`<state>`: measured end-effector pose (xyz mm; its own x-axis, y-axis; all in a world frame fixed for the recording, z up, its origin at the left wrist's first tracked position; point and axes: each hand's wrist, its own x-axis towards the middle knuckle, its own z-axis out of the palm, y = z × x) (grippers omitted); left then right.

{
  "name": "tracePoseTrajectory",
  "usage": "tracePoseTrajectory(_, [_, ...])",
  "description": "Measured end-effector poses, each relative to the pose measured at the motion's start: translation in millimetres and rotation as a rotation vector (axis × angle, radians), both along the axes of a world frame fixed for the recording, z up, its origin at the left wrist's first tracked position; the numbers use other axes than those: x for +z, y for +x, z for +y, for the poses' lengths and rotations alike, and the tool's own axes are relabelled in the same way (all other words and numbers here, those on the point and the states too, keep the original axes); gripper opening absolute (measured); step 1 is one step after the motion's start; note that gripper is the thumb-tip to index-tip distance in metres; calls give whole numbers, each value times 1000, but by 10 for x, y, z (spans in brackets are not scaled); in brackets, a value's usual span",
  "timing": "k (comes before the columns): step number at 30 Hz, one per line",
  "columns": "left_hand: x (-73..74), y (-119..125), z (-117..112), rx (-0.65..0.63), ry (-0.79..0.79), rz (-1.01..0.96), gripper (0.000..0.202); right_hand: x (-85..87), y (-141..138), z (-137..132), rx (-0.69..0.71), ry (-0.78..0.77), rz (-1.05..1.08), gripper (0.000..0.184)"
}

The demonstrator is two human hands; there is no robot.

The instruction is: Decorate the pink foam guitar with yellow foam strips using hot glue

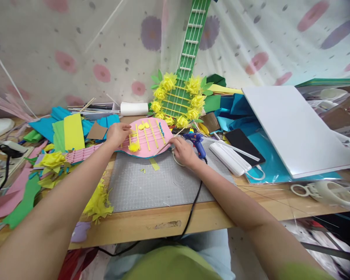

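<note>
Guitar of pink paper [151, 142] is touched mid-frame by the left hand [118, 134], grip unclear. A brown stick [162, 148] is pinched by the right hand [184, 151].

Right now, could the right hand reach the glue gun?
Likely yes: the blue glue gun lies close beside the right hand, mostly uncovered, though that hand is at the pink guitar's edge.

The head-worn camera faces forward and down over the bench [128, 227] from close behind its front edge.
</note>
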<state>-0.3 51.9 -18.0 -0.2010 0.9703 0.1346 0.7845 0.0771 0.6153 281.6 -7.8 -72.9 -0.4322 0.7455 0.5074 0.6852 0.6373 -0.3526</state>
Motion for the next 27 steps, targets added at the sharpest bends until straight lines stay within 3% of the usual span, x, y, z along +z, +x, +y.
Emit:
tracePoseTrajectory(7, [16, -27, 10, -44, 0, -169, 23, -18, 74, -33, 36, -33, 26, 48])
tracePoseTrajectory(18, [122, 104, -98, 64, 11, -532, 20, -25, 66, -54, 40, -31, 54, 50])
tracePoseTrajectory(23, [178, 159, -173, 52, 93, -599, 22, 11, 121, -106, 35, -23, 108, 43])
tracePoseTrajectory(27, [182, 167, -253, 20, 136, -621, 22, 132, 358, -248, -4, -195, 134, 27])
